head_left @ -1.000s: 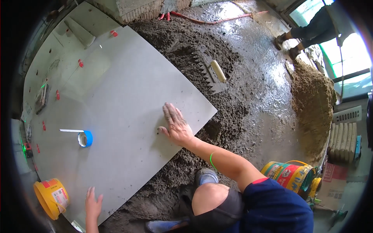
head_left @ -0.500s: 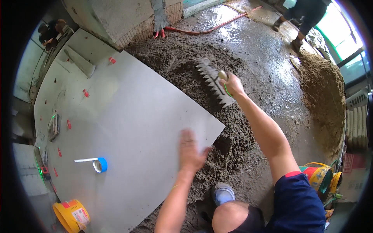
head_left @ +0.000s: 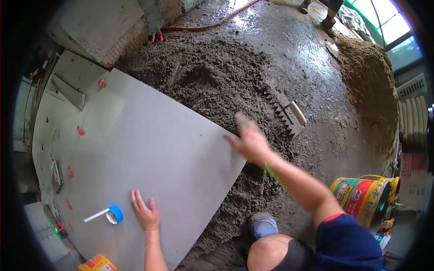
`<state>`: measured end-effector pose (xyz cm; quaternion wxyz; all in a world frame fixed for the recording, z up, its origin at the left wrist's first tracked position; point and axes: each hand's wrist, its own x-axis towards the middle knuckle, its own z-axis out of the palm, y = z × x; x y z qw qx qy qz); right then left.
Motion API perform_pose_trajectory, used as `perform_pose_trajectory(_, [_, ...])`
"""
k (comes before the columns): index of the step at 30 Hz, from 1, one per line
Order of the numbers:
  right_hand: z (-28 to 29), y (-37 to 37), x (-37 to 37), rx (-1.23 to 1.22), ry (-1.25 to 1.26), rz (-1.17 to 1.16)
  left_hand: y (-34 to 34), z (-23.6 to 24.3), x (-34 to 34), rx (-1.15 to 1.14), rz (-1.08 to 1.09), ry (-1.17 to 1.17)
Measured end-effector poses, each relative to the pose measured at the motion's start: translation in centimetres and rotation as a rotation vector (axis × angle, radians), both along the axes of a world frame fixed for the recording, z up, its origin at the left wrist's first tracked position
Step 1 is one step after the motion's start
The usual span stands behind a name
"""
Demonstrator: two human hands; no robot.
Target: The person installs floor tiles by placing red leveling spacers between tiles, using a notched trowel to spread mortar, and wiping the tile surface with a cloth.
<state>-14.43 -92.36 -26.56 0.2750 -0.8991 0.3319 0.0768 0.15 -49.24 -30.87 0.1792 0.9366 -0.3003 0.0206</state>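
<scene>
Large light-grey tiles (head_left: 167, 135) cover the left side. On the nearest tile lies my left hand (head_left: 146, 212), fingers apart, holding nothing. My right hand (head_left: 251, 142) is empty and open at the tile's right corner, thumb by the corner and fingers reaching over the mortar; whether it touches the tile I cannot tell. A notched trowel (head_left: 289, 118) with a pale handle rests on the wet mortar (head_left: 212, 77) beyond my right hand. A blue roll of tape (head_left: 115, 215), its white end pulled out, sits left of my left hand.
Red tile-levelling clips (head_left: 80, 130) stand along the left joints. Yellow buckets are at lower left (head_left: 98, 263) and lower right (head_left: 361, 198). A sand heap (head_left: 368, 95) lies at right, a red conduit (head_left: 208, 27) at the back. Another person's legs (head_left: 332, 16) show at the top.
My right hand has let go of the notched trowel, left it on the mortar and come to the tile corner. My left hand has shifted left across the tile. The view has moved.
</scene>
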Motion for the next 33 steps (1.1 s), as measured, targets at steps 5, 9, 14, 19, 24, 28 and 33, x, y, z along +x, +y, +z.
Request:
perform_pose_trajectory(5, [-5.1, 5.4, 2.2, -0.220, -0.133, -0.207, 1.3, 0.2, 0.5, 0.112, 0.052, -0.044])
perform_pose_trajectory(9, [-2.6, 5.0, 4.3, -0.160, -0.011, -0.370, -2.1, 0.8, 1.5, 0.141, 0.085, -0.058])
perform_pose_trajectory(14, [-3.6, 4.9, 3.9, -0.140, -0.037, -0.298, -5.1, -0.3, 5.2, 0.133, 0.144, -0.170])
perform_pose_trajectory(19, [-2.2, 5.0, 8.1, -0.285, -0.266, -0.195, -5.1, 0.1, 5.4, 0.115, 0.158, -0.148])
perform_pose_trajectory(24, [-4.9, 5.9, 12.3, -0.402, -0.247, -0.269, -5.5, 0.3, 4.9, 0.117, 0.126, -0.109])
perform_pose_trajectory(28, [-4.8, 5.1, 13.1, -0.375, -0.187, -0.333, -6.8, 1.1, 4.8, 0.156, 0.126, -0.100])
perform_pose_trajectory(33, [-3.9, 4.8, 14.4, -0.178, -0.077, -0.293, -6.3, 0.8, 6.3, 0.140, 0.164, -0.137])
